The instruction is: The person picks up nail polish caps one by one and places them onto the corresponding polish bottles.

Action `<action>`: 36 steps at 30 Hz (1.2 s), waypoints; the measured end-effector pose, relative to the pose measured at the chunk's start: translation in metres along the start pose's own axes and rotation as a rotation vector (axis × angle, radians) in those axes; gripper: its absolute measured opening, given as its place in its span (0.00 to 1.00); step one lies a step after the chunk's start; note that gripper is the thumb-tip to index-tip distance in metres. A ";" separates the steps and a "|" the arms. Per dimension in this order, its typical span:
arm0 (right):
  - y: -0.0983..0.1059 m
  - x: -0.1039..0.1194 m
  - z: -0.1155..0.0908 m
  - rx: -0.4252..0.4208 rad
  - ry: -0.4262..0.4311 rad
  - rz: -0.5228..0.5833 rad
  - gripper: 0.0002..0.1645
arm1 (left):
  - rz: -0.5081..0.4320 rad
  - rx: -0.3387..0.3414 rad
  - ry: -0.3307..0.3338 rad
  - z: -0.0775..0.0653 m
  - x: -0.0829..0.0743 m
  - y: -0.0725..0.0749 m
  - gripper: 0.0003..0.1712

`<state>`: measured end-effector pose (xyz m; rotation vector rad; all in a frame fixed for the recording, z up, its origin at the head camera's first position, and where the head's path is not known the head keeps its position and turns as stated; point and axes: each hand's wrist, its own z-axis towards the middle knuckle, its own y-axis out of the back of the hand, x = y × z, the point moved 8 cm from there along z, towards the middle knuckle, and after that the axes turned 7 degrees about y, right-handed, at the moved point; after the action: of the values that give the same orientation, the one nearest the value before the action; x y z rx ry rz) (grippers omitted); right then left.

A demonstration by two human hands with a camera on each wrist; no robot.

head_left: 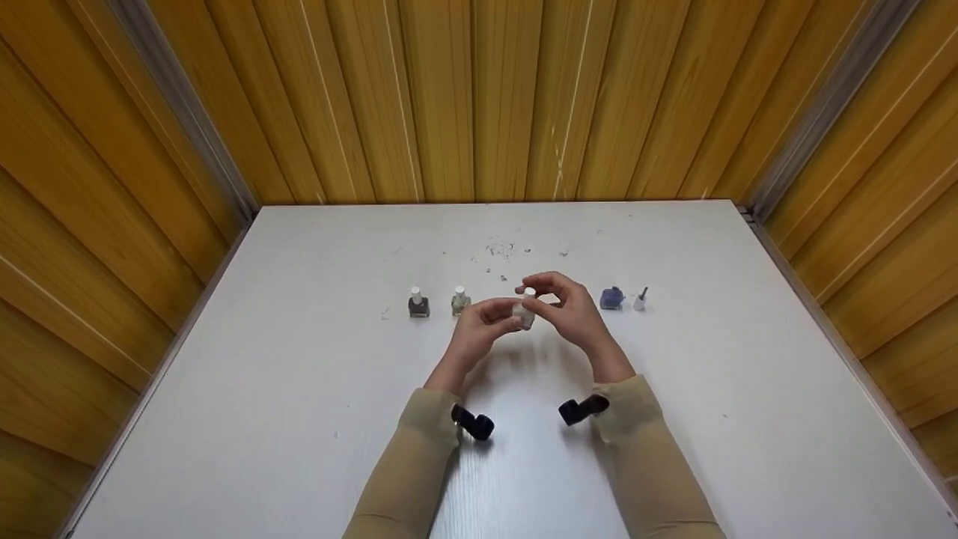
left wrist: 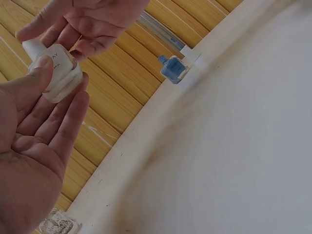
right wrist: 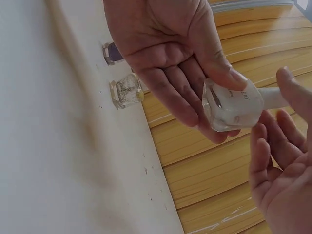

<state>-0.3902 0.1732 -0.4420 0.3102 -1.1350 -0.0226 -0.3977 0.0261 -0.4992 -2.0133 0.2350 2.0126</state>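
The forearms (head_left: 410, 468) (both sleeved) slant inward, the left hand (head_left: 479, 329) just beside the right hand (head_left: 575, 313), each gripping.

1. I'm in a booth-like work spot; whether home, shop or workshop, I can't tell.
2. Wood-patterned panels (head_left: 501, 97) rise ahead and on both sides.
3. Grey strips (head_left: 191, 112) line their corners.
4. My white desk (head_left: 262, 359) spans between.

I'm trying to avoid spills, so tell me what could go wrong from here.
The blue bottle stands uncapped, so a bump from the right hand might spill it. The loose brush cap beside it stands with its brush upward and could tip, smearing the table. The white bottle is held above the table by the left hand, so it might slip if its cap turns stiffly.
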 end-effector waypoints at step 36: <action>0.000 0.009 0.000 0.007 0.031 -0.013 0.15 | 0.022 -0.004 -0.003 -0.001 -0.001 0.004 0.22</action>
<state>-0.3863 0.1713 -0.4344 0.3232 -1.1029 -0.0254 -0.3981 0.0225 -0.4986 -2.0187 0.2530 2.0307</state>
